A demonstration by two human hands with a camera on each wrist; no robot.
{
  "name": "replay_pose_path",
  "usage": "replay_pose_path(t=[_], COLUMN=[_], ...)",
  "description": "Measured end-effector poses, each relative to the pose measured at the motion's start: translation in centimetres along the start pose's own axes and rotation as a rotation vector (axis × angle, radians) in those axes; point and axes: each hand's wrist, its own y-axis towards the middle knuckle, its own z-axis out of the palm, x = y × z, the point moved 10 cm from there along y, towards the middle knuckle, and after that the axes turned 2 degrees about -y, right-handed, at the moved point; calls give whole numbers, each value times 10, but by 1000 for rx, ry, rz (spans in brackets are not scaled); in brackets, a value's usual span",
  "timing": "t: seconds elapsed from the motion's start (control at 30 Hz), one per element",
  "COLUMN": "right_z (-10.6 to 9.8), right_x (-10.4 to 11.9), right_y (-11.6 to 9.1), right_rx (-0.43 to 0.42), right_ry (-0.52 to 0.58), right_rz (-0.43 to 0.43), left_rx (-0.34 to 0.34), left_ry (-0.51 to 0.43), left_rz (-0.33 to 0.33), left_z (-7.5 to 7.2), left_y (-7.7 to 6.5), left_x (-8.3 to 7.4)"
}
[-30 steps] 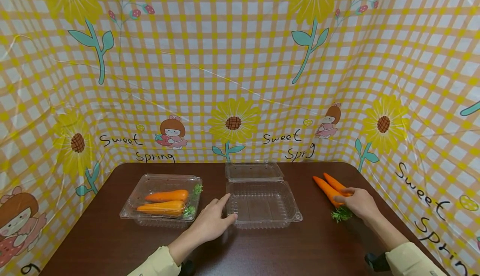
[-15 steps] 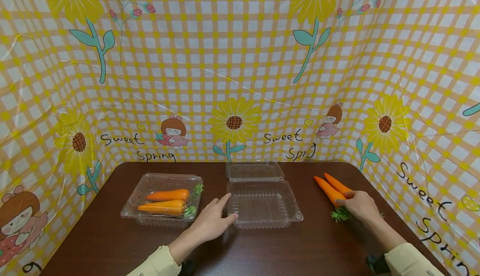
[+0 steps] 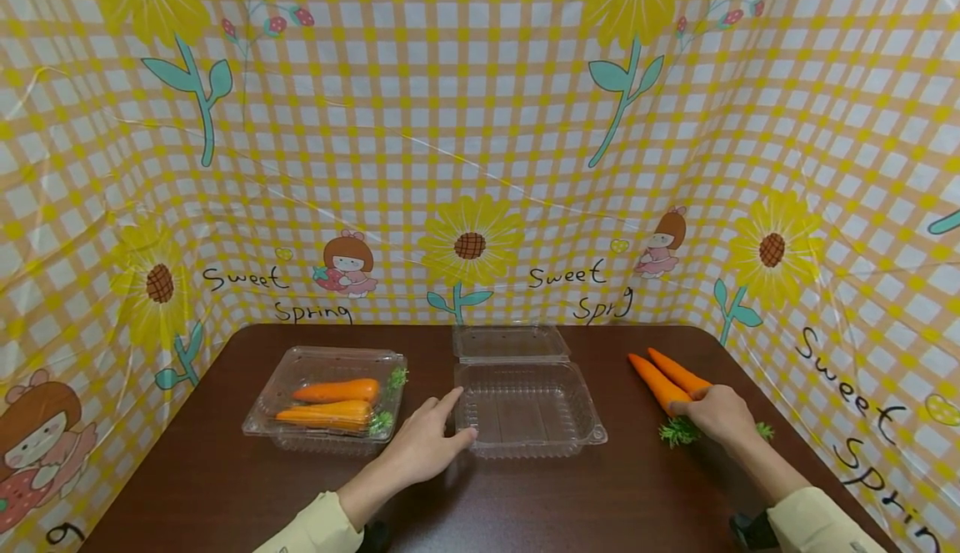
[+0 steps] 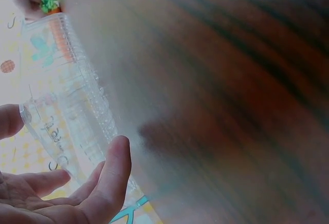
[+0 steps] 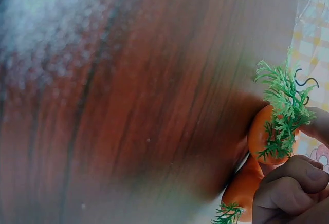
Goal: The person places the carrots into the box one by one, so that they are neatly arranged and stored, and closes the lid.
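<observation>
My right hand grips the left one of two orange carrots lying side by side on the right of the table, tips pointing away. The other carrot runs partly under the fingers. Green leafy tops show at their thick ends in the right wrist view. At the middle, my left hand touches the left side of an open clear plastic clamshell box, its thumb at the near corner and its fingers spread fairly straight. Nothing lies in this box, and its lid is folded back flat behind it.
To the left, a closed clear plastic box holds several carrots, with leafy tops at its right side. The dark brown table ends at a checked, sunflower-printed cloth that rises at the back and both sides.
My right hand has shifted slightly among the two carrots, and a leafy top now shows to the right of the wrist. The left hand and the boxes stay as they were.
</observation>
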Motion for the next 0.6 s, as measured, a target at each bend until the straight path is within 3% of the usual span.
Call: replay_pose_path(t=[0.6], right_z=[3], right_x=[-1], right_y=[3], right_rx=[20], right_ry=[59], right_rz=[23], left_rx=[9], left_ry=[-8], left_rz=[-3], left_z=[-1], left_y=[-1], left_x=[-1])
